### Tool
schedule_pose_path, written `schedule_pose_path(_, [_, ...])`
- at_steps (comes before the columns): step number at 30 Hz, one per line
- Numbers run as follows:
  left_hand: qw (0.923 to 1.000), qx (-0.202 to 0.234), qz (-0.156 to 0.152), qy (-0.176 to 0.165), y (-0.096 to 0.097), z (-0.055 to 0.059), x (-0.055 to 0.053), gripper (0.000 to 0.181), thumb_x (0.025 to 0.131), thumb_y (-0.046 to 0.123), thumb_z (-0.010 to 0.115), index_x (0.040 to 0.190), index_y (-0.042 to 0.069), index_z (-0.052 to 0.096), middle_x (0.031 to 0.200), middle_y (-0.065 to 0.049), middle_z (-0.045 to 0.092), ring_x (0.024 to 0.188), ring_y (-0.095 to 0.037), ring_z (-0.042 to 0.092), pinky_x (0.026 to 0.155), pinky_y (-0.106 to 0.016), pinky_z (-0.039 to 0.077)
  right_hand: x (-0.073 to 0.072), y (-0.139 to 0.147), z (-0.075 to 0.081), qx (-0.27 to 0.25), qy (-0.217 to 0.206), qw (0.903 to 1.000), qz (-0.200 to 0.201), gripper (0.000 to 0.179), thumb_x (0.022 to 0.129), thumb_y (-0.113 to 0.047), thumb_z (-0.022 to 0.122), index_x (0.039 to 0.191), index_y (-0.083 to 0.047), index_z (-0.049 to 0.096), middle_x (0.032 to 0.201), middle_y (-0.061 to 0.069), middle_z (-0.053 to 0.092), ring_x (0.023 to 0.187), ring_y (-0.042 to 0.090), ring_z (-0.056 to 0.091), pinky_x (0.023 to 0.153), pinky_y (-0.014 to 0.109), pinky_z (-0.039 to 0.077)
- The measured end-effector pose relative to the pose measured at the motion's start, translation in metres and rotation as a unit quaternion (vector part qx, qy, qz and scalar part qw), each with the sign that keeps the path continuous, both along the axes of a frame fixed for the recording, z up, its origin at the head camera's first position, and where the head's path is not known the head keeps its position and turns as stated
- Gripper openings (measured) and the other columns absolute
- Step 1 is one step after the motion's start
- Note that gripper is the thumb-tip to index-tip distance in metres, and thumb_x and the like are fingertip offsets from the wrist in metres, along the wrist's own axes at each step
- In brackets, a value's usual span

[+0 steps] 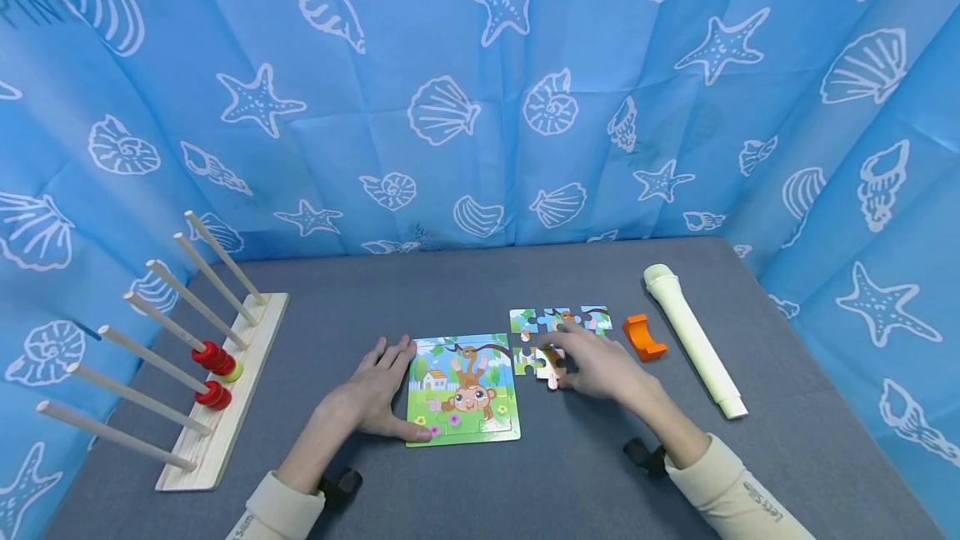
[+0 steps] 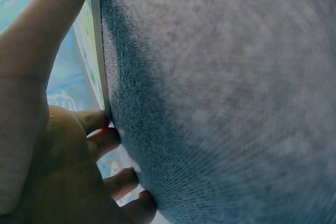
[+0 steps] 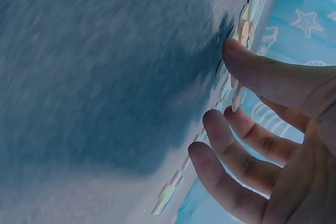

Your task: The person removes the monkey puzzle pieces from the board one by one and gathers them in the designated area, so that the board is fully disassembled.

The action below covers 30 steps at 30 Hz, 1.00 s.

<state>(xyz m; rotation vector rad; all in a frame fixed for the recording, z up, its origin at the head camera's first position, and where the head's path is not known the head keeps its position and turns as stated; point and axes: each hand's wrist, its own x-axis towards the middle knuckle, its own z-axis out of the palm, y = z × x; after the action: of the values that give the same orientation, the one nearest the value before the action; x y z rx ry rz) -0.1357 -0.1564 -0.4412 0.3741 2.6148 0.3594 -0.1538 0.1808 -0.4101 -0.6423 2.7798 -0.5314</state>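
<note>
Monkey jigsaw puzzle lies just right of the left hand, which rests spread along its edge, thumb on the near corner. The right hand pinches a jigsaw piece between thumb and index finger; loose pieces lie just beyond it, an orange arched block to its right.

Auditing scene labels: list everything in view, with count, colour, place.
monkey puzzle: one, multicoloured, table centre
loose puzzle pieces: several, multicoloured, right of puzzle
curved block: one, orange, right of pieces
microphone-shaped object: one, cream, table right
peg rack: one, pale wood, table left
red rings: several, red, two pegs
yellow-green ring: one, yellow-green, below red rings
table: one, grey, foreground
curtain: blue-white, behind
left hand: one, puzzle's left edge
right hand: one, pinching a piece
sleeves: two, cream, forearms
wrist devices: two, black, wrists
</note>
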Motion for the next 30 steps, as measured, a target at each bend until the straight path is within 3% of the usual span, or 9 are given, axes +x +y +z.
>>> schedule_pose_path(4, [1.0000, 0.003, -0.001, 0.000, -0.001, 0.000, 0.000, 0.135, 0.068, 0.071, 0.084, 0.165, 0.009, 0.013, 0.173, -0.016, 0.014, 0.159, -0.046, 0.008, 0.123, -0.066, 0.025, -0.002, 0.009, -0.001, 0.011, 0.005, 0.9999, -0.004, 0.044, 0.085, -0.008, 0.082, 0.126, -0.014, 0.069, 0.125, 0.013, 0.065, 0.100, 0.024, 0.064, 0.078, 0.049, 0.056])
schedule_pose_path(9, [1.0000, 0.002, -0.003, -0.002, -0.001, 0.001, 0.000, 0.135, 0.068, 0.071, 0.083, 0.165, 0.008, 0.013, 0.173, -0.016, 0.013, 0.159, -0.047, 0.009, 0.123, -0.066, 0.025, -0.003, 0.018, -0.002, 0.015, 0.009, 0.9998, -0.005, 0.040, 0.086, -0.007, 0.080, 0.124, -0.013, 0.070, 0.123, 0.014, 0.065, 0.095, 0.023, 0.061, 0.074, 0.042, 0.054])
schedule_pose_path(18, [1.0000, -0.002, -0.001, -0.008, -0.001, 0.001, -0.001, 0.136, 0.068, 0.072, 0.083, 0.165, 0.008, 0.012, 0.173, -0.015, 0.013, 0.159, -0.046, 0.009, 0.123, -0.066, 0.025, -0.009, 0.023, -0.003, 0.013, -0.021, 0.9997, -0.005, 0.042, 0.087, -0.008, 0.080, 0.127, -0.013, 0.069, 0.125, 0.016, 0.063, 0.090, 0.022, 0.059, 0.073, 0.040, 0.054])
schedule_pose_path(25, [1.0000, 0.000, -0.002, -0.004, -0.001, -0.001, -0.002, 0.135, 0.068, 0.071, 0.083, 0.165, 0.007, 0.014, 0.173, -0.016, 0.014, 0.159, -0.047, 0.009, 0.124, -0.066, 0.025, -0.010, 0.025, -0.001, 0.004, -0.031, 0.9994, 0.011, 0.042, 0.088, -0.006, 0.077, 0.129, -0.011, 0.069, 0.112, 0.012, 0.061, 0.079, 0.016, 0.050, 0.063, 0.027, 0.042])
schedule_pose_path(30, [1.0000, 0.000, -0.003, -0.005, -0.001, 0.000, -0.002, 0.136, 0.068, 0.072, 0.083, 0.165, 0.007, 0.013, 0.173, -0.016, 0.014, 0.159, -0.047, 0.009, 0.124, -0.066, 0.025, -0.008, 0.024, -0.001, -0.001, -0.026, 0.9996, 0.011, 0.045, 0.090, -0.019, 0.079, 0.132, -0.011, 0.068, 0.112, 0.013, 0.061, 0.081, 0.016, 0.050, 0.065, 0.028, 0.041])
